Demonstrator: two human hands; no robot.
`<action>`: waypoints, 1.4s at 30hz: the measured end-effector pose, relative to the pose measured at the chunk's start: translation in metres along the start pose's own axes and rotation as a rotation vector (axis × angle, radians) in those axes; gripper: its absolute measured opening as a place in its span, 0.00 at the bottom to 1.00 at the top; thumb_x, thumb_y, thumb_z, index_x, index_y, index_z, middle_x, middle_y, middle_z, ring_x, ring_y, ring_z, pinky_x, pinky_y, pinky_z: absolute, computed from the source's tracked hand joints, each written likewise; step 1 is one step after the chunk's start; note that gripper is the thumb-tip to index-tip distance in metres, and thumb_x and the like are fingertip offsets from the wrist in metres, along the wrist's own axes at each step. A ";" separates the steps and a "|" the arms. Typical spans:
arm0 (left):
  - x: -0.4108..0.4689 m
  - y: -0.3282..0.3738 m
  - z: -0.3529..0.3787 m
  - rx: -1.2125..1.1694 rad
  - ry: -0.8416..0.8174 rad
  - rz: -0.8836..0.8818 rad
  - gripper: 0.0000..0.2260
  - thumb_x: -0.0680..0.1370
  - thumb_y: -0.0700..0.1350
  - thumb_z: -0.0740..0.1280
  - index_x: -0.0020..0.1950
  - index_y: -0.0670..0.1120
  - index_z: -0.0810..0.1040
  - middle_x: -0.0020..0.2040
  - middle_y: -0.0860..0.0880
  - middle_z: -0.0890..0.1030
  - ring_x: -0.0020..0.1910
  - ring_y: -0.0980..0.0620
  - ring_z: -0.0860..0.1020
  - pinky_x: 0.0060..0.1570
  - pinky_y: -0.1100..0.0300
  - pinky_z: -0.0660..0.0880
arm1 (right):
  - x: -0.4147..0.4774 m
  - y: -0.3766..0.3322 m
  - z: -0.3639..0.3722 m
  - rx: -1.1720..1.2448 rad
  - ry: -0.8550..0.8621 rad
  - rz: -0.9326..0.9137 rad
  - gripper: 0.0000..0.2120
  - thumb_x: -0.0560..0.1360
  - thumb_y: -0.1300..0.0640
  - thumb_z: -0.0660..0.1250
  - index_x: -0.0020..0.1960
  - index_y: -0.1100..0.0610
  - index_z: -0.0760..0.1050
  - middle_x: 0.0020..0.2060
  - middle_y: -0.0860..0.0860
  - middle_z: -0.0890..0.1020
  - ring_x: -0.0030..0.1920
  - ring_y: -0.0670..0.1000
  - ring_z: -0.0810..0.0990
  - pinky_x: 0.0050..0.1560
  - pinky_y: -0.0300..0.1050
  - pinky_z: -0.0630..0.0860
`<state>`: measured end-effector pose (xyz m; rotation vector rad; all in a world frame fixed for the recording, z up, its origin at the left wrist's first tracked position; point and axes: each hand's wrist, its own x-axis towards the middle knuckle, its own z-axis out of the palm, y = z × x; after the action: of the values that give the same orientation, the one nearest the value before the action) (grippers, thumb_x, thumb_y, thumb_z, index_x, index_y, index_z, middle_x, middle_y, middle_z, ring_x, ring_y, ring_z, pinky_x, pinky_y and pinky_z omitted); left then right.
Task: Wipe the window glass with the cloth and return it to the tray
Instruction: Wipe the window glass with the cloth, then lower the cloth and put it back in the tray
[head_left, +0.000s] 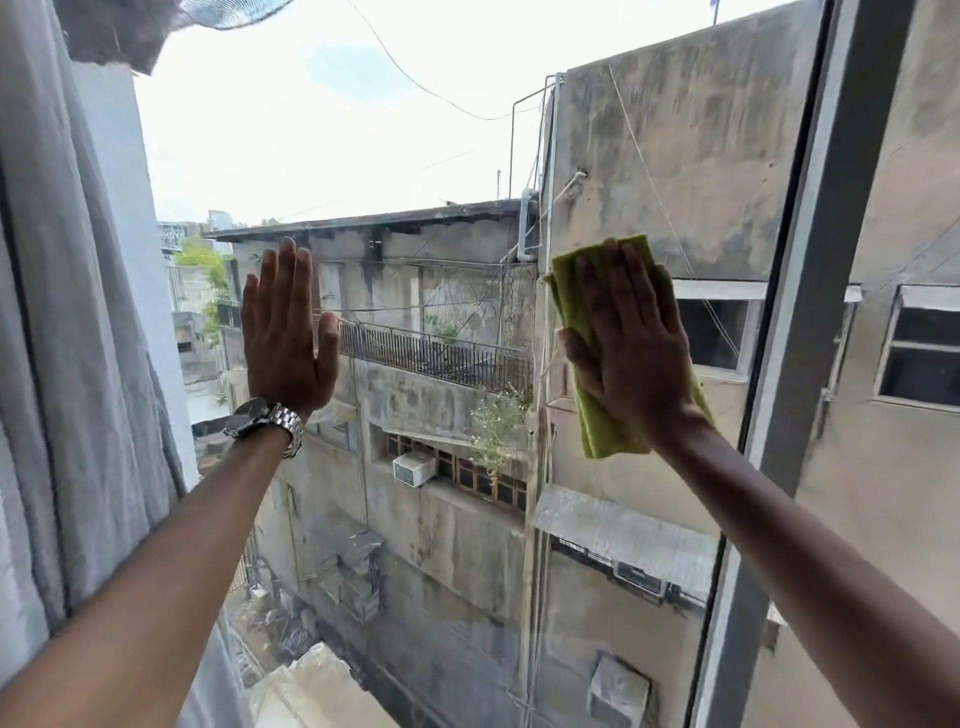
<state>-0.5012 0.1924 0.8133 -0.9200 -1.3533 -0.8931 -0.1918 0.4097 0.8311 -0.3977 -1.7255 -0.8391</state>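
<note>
Head view. Your right hand (631, 338) lies flat, fingers spread, pressing the folded green cloth (592, 415) against the window glass (441, 156); the cloth shows above the fingertips, left of the thumb, and below the wrist. Your left hand (285, 343) is open, fingers straight and close together, palm toward the same pane, holding nothing; whether it touches the glass cannot be told. A metal wristwatch (265, 422) sits on your left wrist. A grey curtain (78, 338) hangs along the left edge. The grey window frame (789, 364) runs just right of the cloth. Weathered concrete buildings (441, 374) show through the glass.
</note>
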 end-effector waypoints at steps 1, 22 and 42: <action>0.000 0.001 0.000 -0.002 0.001 -0.005 0.27 0.84 0.51 0.51 0.81 0.41 0.57 0.82 0.40 0.60 0.83 0.45 0.55 0.82 0.44 0.54 | 0.016 0.002 -0.001 0.013 0.011 0.063 0.31 0.86 0.41 0.52 0.81 0.59 0.58 0.80 0.61 0.63 0.81 0.62 0.61 0.81 0.63 0.59; 0.019 0.059 -0.056 0.074 -0.383 -0.233 0.34 0.81 0.54 0.55 0.82 0.37 0.54 0.83 0.38 0.53 0.83 0.41 0.53 0.82 0.48 0.54 | 0.138 -0.109 -0.053 0.213 -0.397 0.070 0.27 0.83 0.63 0.63 0.80 0.55 0.59 0.72 0.60 0.69 0.71 0.59 0.68 0.71 0.54 0.70; -0.450 0.241 -0.223 -1.080 -1.892 -1.290 0.23 0.74 0.32 0.74 0.66 0.42 0.75 0.60 0.44 0.83 0.47 0.61 0.84 0.46 0.66 0.83 | -0.345 -0.156 -0.143 1.189 -1.752 0.838 0.21 0.76 0.68 0.71 0.66 0.61 0.70 0.50 0.57 0.79 0.46 0.47 0.79 0.46 0.46 0.78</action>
<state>-0.2033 0.0795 0.3562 -1.9079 -3.4409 -1.9480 -0.0813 0.2524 0.4752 -0.9901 -2.6740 1.6603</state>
